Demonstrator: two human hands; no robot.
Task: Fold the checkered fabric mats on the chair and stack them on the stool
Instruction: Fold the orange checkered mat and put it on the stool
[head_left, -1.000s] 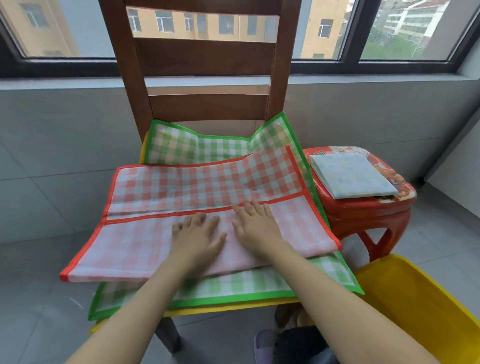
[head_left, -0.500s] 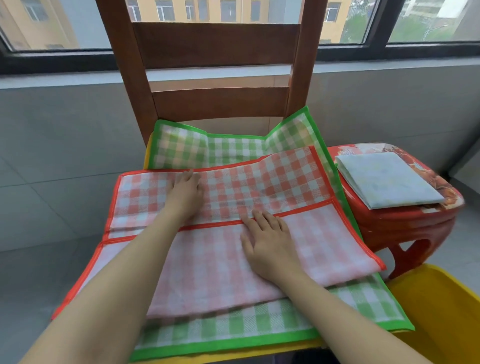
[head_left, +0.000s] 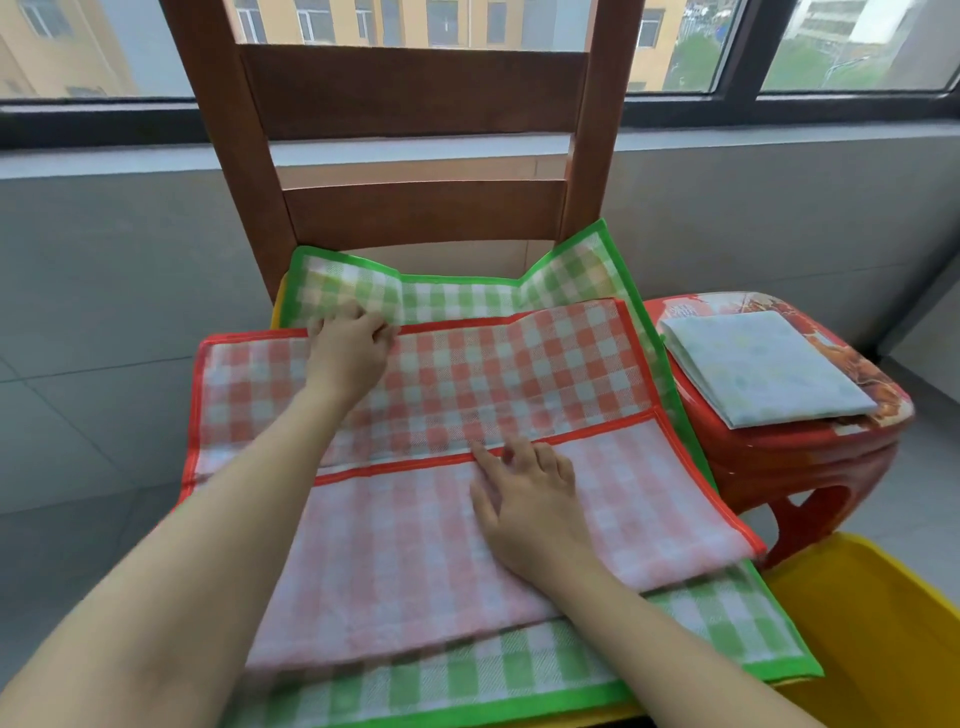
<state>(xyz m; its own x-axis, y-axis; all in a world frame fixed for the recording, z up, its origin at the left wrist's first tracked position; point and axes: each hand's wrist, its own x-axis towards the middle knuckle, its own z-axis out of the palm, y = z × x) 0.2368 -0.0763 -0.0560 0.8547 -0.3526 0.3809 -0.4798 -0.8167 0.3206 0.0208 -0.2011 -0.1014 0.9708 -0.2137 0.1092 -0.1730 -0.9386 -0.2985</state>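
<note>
Left hand has slid up to pinch the far edge of the red checkered mat on the chair; right hand stays spread flat, pinning the fold — second fold looks imminent.

Two checkered mats lie stacked on the chair seat, the top mat over the lower mat (its near half folded back onto itself). Right of the chair stands a stool, a folded cloth on it; a bin sits nearer.
</note>
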